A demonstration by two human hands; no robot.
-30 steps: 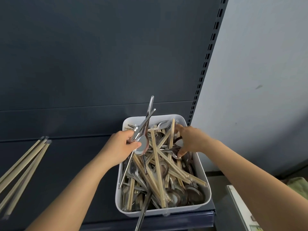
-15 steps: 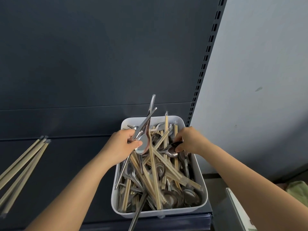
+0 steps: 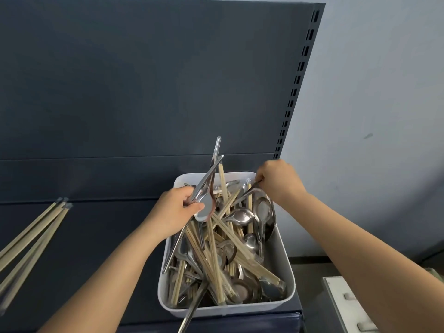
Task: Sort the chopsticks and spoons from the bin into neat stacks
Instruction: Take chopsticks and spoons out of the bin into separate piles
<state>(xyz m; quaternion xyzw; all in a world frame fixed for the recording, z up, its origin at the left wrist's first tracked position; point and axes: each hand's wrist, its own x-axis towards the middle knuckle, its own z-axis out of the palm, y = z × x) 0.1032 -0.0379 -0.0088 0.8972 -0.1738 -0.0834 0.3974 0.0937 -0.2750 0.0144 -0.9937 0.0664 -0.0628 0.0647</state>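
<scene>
Left hand (image 3: 173, 212) curled round spoon bundle (image 3: 204, 205), handles up. Right hand (image 3: 278, 181) pinches handle end of single spoon (image 3: 247, 192) above bin (image 3: 287, 265) on shelf (image 3: 96, 248); chopsticks (image 3: 211, 251) tangled inside. Steel: stiff, slick, likely light; hold mid-handle, expect snagging on lift.

Dark shelf (image 3: 96, 236) with slotted upright (image 3: 298, 75) beside pale wall (image 3: 384, 92).

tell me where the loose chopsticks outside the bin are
In the head view the loose chopsticks lie far left on the dark shelf, well left of the white bin.
</scene>
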